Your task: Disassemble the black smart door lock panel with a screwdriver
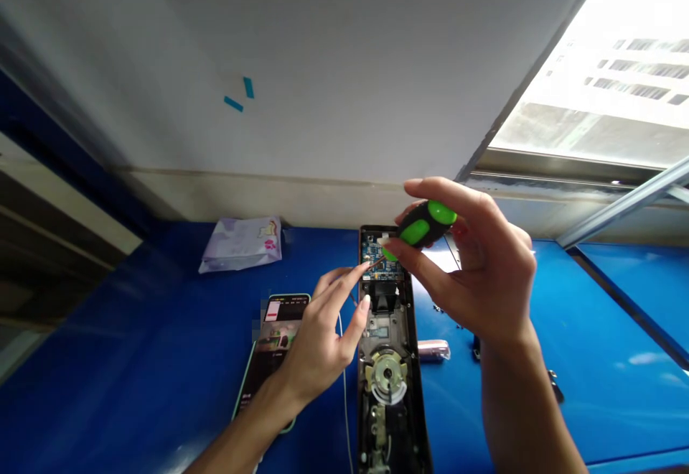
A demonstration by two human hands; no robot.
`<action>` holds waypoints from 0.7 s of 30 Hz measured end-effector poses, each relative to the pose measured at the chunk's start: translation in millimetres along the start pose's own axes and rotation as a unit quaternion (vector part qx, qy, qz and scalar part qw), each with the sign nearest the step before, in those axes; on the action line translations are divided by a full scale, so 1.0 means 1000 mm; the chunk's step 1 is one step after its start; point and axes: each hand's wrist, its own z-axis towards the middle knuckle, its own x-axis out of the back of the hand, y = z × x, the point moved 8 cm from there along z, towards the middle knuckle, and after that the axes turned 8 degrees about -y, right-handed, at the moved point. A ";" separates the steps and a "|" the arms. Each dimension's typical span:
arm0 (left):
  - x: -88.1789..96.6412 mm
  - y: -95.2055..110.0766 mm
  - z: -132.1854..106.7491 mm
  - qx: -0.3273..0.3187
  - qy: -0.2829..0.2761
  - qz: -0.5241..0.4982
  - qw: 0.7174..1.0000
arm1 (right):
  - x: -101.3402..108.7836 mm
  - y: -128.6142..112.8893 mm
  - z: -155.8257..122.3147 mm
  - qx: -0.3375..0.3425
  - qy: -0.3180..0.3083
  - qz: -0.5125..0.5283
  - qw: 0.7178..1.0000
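My right hand (484, 266) grips a green and black screwdriver (423, 228). Its thin shaft slants down and left toward a blue circuit board (383, 251) at the far end of a long, dark, opened device housing (408, 330). Over the housing's left edge lies my left hand (331, 319), fingers stretched out and thumb apart. Its fingertips are close to the shaft's tip; whether they touch it I cannot tell. Further down the housing a round metal part (388, 373) shows. What the screwdriver tip rests on is hidden by the fingertips.
A phone (269, 359) with a lit screen lies left of the housing, beside a white cable (345, 402). Toward the wall is a pale purple packet (242, 243). Right of the housing are a pinkish cylinder (433, 350) and small dark parts, all on the blue tabletop (161, 330).
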 end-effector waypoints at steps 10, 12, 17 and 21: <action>-0.006 -0.007 -0.002 0.026 0.009 -0.031 0.999 | -0.001 -0.005 0.001 -0.003 0.004 0.002 1.000; -0.008 -0.007 -0.003 0.026 0.017 -0.018 0.999 | -0.001 -0.006 0.001 0.005 -0.002 -0.004 1.000; -0.016 -0.004 -0.008 0.016 0.027 0.002 1.000 | 0.006 -0.011 0.000 0.008 0.009 -0.113 0.994; -0.021 -0.003 -0.010 0.024 0.026 0.006 0.999 | 0.010 -0.016 -0.001 -0.032 0.041 -0.182 0.982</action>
